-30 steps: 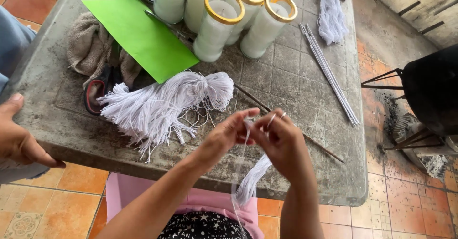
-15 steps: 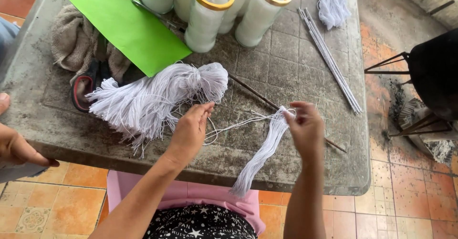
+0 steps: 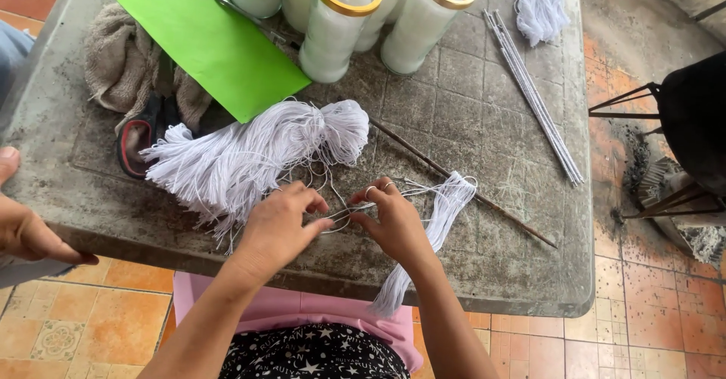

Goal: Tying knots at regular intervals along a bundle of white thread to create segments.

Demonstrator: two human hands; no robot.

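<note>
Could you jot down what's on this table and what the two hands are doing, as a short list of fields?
Left hand: pinching thin white strings
Right hand: pinching the same strings; rings on fingers
Big string bundle: lies beside left hand
Small string bundle: hangs over table edge
Table: grey, worn
Also there: green paper, candles, thin rods, cloth

Both forearms reach fwd from bottom edge, L hand (image 3: 278,226) & R hand (image 3: 393,224) nearly meeting fingertip to fingertip, fingers curled in a pinch, R w/ rings on two fingers.
</note>
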